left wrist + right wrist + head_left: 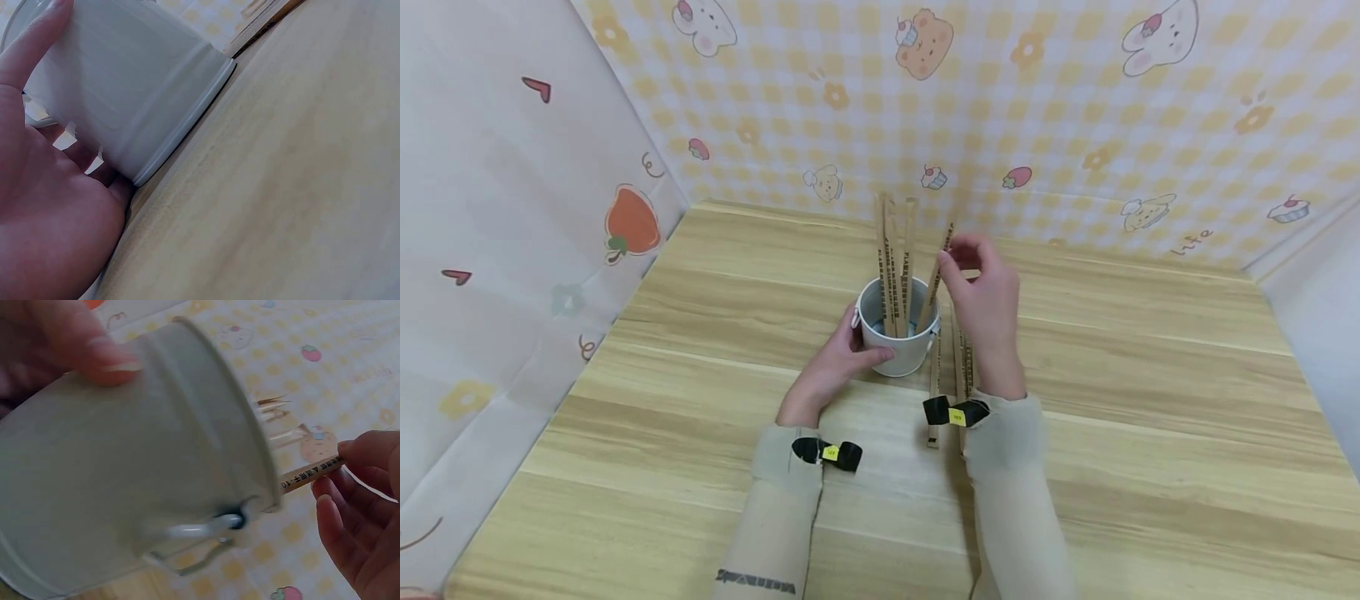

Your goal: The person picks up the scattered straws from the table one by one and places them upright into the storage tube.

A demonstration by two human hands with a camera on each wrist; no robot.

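A small white bucket (904, 362) stands upright on the table, with several paper-wrapped straws (891, 271) leaning in it. My left hand (827, 371) grips its left side, the thumb across the front and the fingers around the wall; the left wrist view shows the palm beside the bucket wall (125, 75). Between thumb and fingertips my right hand (991, 304) pinches one wrapped straw (934, 287), whose lower end is inside the bucket at the right. In the right wrist view this straw (312, 473) slants out over the rim. More wrapped straws (934, 408) lie on the table, partly hidden under my right forearm.
The wooden table (1150, 433) reaches to a yellow checked backdrop (1060, 108) behind the bucket. A white patterned sheet (527, 208) hangs at the left. The bucket's wire handle (187, 550) hangs at its side.
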